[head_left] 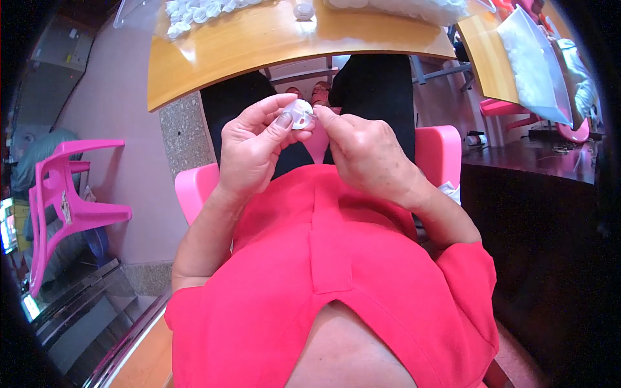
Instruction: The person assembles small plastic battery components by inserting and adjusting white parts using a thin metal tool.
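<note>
Above my lap, my left hand (253, 139) is closed round a small round white plastic piece (299, 114), held between thumb and fingers. The piece has small openings and raised parts on the face turned toward me. My right hand (369, 145) is at its right edge, with thumb and forefinger pinched together. A tiny thin part shows between those fingertips and the piece, too small to name. Beyond my hands, on the wooden table (362, 35), stands a similar small whitish round piece (303, 11).
White pieces (194, 14) fill a clear bin at the table's far left; more white pieces (414, 6) lie at the far right. Another clear bin (533, 71) stands further right. Pink chair armrests (438, 155) flank me. A pink plastic chair (68, 194) lies tipped at left.
</note>
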A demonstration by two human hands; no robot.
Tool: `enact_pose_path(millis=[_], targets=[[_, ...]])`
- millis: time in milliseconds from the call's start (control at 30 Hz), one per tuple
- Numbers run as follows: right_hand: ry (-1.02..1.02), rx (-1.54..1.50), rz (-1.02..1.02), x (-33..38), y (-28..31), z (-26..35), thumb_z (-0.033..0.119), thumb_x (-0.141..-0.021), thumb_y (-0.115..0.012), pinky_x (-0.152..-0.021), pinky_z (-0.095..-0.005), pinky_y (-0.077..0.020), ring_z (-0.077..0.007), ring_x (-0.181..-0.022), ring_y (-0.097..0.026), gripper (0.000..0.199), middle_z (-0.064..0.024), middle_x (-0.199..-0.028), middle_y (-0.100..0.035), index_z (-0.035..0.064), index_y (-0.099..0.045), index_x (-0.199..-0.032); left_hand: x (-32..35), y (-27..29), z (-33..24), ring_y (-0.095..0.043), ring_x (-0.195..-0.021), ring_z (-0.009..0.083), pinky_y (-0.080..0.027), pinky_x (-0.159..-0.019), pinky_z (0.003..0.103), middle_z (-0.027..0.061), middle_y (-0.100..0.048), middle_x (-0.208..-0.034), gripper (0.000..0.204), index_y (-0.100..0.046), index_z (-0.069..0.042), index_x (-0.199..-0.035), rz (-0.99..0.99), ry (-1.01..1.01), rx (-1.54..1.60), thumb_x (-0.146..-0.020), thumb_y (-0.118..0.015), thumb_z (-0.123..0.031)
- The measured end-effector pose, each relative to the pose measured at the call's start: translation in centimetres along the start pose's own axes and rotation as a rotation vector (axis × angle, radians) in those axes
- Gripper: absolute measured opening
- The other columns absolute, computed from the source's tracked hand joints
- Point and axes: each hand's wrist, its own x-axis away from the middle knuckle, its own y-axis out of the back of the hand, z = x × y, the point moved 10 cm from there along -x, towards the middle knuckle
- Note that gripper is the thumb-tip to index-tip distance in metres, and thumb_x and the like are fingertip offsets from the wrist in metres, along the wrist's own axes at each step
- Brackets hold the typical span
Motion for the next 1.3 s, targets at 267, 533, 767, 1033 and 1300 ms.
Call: enact_pose_path(millis=[267, 533, 767, 1033, 1300], targets=[[0.027, 0.044, -0.016, -0.1, -0.2, 0.1, 0.0, -0.079, -0.055, -0.057, -0.0411, -0.053, -0.0345, -0.068, -0.065, 0.036, -0.0205, -0.078, -0.063, -0.0048, -0.053, -0.114, 0.0, 0.0, 0.0, -0.065, -0.093, 0.0219, -0.057, -0.082, 0.034, 0.0175, -0.064, -0.106, 0.029, -0.055, 0.005, -0.121, 0.0, -0.005, -0.001, -0.093, -0.053, 0.001], [0.033, 0.063, -0.012, 0.0, -0.6, 0.1, 0.006, -0.079, -0.054, -0.053, -0.0423, -0.0521, -0.0328, -0.064, -0.065, 0.026, -0.0186, -0.074, -0.063, -0.0027, -0.053, -0.104, 0.2, -0.1, -0.4, -0.065, -0.089, 0.0193, -0.056, -0.082, 0.031, 0.0157, -0.065, -0.102, 0.027, -0.058, 0.006, -0.117, -0.007, -0.068, -0.164, -0.09, -0.059, 0.0], [0.038, 0.162, 0.115, -0.1, -1.0, 0.4, 0.008, -0.081, -0.053, -0.053, -0.0404, -0.0523, -0.0313, -0.063, -0.066, 0.017, -0.016, -0.068, -0.063, 0.0005, -0.053, -0.096, 0.5, -0.9, -0.8, -0.065, -0.088, 0.0164, -0.055, -0.08, 0.028, 0.0123, -0.066, -0.101, 0.024, -0.061, 0.005, -0.113, 0.053, -0.15, -0.327, -0.089, -0.06, 0.002], [0.048, 0.273, 0.272, 0.3, -1.8, 0.6, 0.01, -0.081, -0.052, -0.055, -0.0397, -0.053, -0.0291, -0.062, -0.067, 0.018, -0.0164, -0.068, -0.065, -0.0028, -0.057, -0.093, 0.8, -1.3, -0.5, -0.065, -0.085, 0.0186, -0.056, -0.078, 0.031, 0.0151, -0.065, -0.104, 0.022, -0.063, 0.005, -0.109, 0.118, -0.202, -0.46, -0.087, -0.061, 0.003], [0.035, 0.206, 0.477, 0.9, -2.5, 0.0, 0.006, -0.079, -0.056, -0.061, -0.0391, -0.0528, -0.0316, -0.068, -0.066, 0.02, -0.0182, -0.076, -0.065, -0.0029, -0.054, -0.098, 0.5, -1.7, 0.8, -0.064, -0.083, 0.0157, -0.056, -0.075, 0.028, 0.0121, -0.064, -0.098, 0.02, -0.063, 0.005, -0.106, 0.152, -0.112, -0.519, -0.087, -0.06, 0.006]])
